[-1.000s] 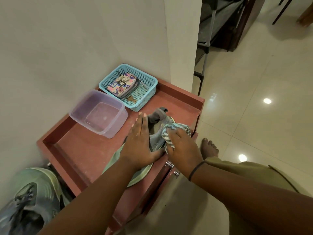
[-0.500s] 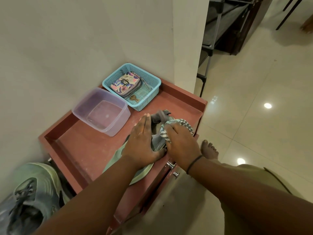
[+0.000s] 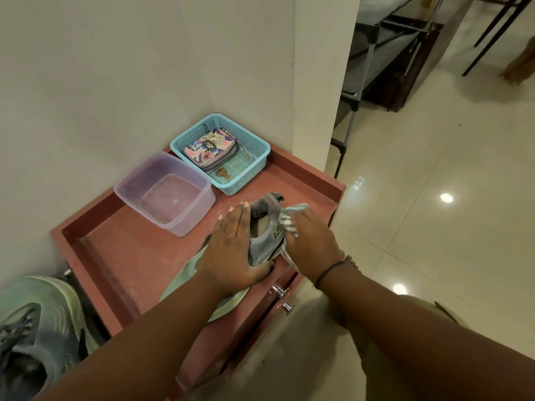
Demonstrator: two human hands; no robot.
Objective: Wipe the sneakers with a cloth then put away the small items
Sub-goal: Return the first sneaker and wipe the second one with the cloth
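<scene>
A grey-green sneaker (image 3: 265, 240) lies on the red cabinet top (image 3: 139, 256), heel toward the far side. My left hand (image 3: 231, 247) grips it from above, fingers straight along its left side and thumb hooked round the right. My right hand (image 3: 311, 241) holds a striped cloth (image 3: 286, 224) pressed against the sneaker's right heel side. The second sneaker (image 3: 34, 328) sits lower at the bottom left. A floral wallet (image 3: 210, 149) and keys (image 3: 223, 173) lie in the blue basket (image 3: 260, 146).
A clear purple tub (image 3: 199, 209) holding a little water stands left of the basket. The cabinet has raised edges and drawer knobs (image 3: 279, 292) at its front. A white wall corner rises behind. A dark rack (image 3: 364, 91) stands on the glossy tiled floor to the right.
My right hand with the cloth has slid back along the sneaker's right side toward me. The left hand stays on the sneaker. The camera has shifted slightly.
</scene>
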